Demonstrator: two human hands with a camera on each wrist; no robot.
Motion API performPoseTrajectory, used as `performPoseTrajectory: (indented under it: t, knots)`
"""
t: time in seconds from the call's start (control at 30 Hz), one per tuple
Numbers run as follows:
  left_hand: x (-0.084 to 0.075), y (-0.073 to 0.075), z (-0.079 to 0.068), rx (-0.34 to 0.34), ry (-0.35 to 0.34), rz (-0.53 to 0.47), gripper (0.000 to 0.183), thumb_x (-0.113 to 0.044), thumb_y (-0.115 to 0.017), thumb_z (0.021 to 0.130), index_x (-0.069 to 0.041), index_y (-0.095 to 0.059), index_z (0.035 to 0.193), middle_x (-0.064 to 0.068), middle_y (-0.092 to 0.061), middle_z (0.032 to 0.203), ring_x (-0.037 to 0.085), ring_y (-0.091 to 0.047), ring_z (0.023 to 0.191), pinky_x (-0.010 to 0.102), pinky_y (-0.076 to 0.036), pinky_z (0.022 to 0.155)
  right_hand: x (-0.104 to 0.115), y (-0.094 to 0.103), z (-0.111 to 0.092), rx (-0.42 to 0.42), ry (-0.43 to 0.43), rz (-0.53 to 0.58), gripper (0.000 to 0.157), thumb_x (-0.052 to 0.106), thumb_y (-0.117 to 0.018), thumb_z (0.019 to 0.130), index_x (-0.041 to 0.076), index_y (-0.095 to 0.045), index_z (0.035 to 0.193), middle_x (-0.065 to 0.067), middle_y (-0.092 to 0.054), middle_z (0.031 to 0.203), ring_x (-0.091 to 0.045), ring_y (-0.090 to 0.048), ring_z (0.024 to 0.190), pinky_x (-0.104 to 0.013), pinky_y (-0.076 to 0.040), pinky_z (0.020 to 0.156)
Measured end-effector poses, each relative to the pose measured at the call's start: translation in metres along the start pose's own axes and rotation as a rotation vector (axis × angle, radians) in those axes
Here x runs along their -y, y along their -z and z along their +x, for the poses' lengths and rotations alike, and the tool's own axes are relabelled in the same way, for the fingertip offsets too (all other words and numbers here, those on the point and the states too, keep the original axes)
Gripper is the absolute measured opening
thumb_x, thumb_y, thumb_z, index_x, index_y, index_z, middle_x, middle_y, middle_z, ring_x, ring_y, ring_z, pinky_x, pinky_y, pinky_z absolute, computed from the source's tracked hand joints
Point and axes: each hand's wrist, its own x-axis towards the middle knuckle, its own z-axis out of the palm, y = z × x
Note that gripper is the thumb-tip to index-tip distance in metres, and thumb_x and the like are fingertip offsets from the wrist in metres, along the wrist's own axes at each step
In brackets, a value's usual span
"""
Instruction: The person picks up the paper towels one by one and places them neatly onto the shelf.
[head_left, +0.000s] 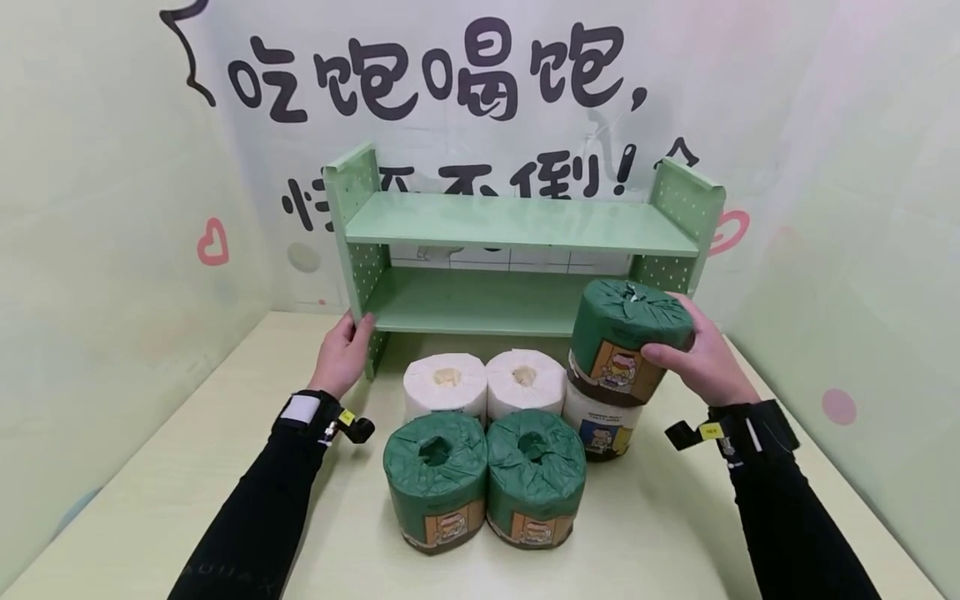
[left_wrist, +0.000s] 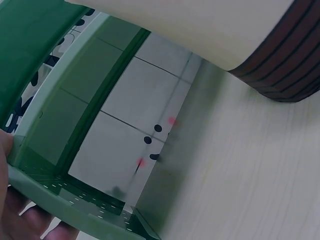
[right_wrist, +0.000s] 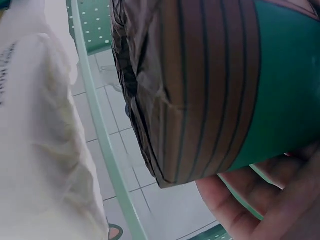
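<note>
A green-wrapped toilet paper roll (head_left: 628,342) is in my right hand (head_left: 708,354), thumb across its front and fingers round the far side. In the head view it overlaps a white-wrapped roll (head_left: 603,425). The right wrist view shows its crumpled brown underside (right_wrist: 145,100), tilted. My left hand (head_left: 343,354) grips the lower left side panel of a pale green two-tier shelf (head_left: 525,223), thumb at its front edge. Two more green rolls (head_left: 435,475) stand side by side in front, with two white rolls (head_left: 446,379) directly behind them.
The shelf stands at the back of a light wooden table (head_left: 225,467). Behind it hangs a white backdrop (head_left: 450,75) with large black characters. Pale side walls (head_left: 847,292) border the table left and right.
</note>
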Motion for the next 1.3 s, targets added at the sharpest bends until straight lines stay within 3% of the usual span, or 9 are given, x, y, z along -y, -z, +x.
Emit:
performPoseTrajectory:
  t: [0.3, 0.6, 0.87, 1.13, 1.3]
  knots:
    - [0.001, 0.0, 0.001, -0.003, -0.026, 0.005, 0.047, -0.047, -0.039, 0.107, -0.002, -0.054, 0.11, 0.009, -0.037, 0.074, 0.024, -0.04, 0.065, 0.034, -0.036, 0.054, -0.002, -0.001, 0.016, -0.074, -0.053, -0.02, 0.063, 0.009, -0.068, 0.088, 0.017, -0.039, 0.143, -0.01, -0.048, 0.13, -0.024, -0.047, 0.114, -0.024, -0.046, 0.087]
    - [0.0, 0.0, 0.0, -0.006, -0.039, 0.006, 0.042, -0.044, -0.039, 0.108, -0.004, -0.053, 0.107, 0.009, -0.039, 0.074, 0.024, -0.04, 0.065, 0.035, -0.035, 0.055, -0.015, -0.003, 0.029, -0.177, -0.141, -0.101, 0.073, 0.025, -0.077, 0.088, 0.016, -0.034, 0.147, -0.006, -0.045, 0.135, -0.019, -0.045, 0.117, -0.047, -0.041, 0.095]
    - [-0.001, 0.002, -0.001, 0.003, -0.038, 0.004, 0.042, -0.044, -0.038, 0.108, -0.005, -0.054, 0.113, 0.01, -0.039, 0.075, 0.024, -0.04, 0.066, 0.035, -0.035, 0.055, -0.028, -0.004, 0.033, -0.236, -0.177, -0.088, 0.079, 0.034, -0.078, 0.088, 0.015, -0.029, 0.148, -0.009, -0.042, 0.137, -0.02, -0.045, 0.118, -0.043, -0.045, 0.096]
    - [0.0, 0.001, -0.001, 0.005, -0.031, -0.001, 0.044, -0.045, -0.038, 0.108, -0.004, -0.054, 0.113, 0.01, -0.039, 0.075, 0.024, -0.041, 0.067, 0.035, -0.036, 0.056, -0.033, -0.006, 0.034, -0.265, -0.234, -0.088, 0.096, 0.04, -0.078, 0.087, 0.015, -0.013, 0.153, -0.014, -0.036, 0.143, -0.025, -0.041, 0.123, -0.052, -0.039, 0.101]
    - [0.0, 0.002, -0.001, 0.004, -0.035, -0.006, 0.044, -0.046, -0.039, 0.108, -0.004, -0.053, 0.11, 0.01, -0.039, 0.075, 0.024, -0.041, 0.066, 0.035, -0.036, 0.055, -0.032, -0.009, 0.034, -0.288, -0.259, -0.169, 0.102, 0.048, -0.077, 0.085, 0.011, -0.009, 0.152, -0.019, -0.034, 0.143, -0.028, -0.039, 0.125, -0.054, -0.037, 0.103]
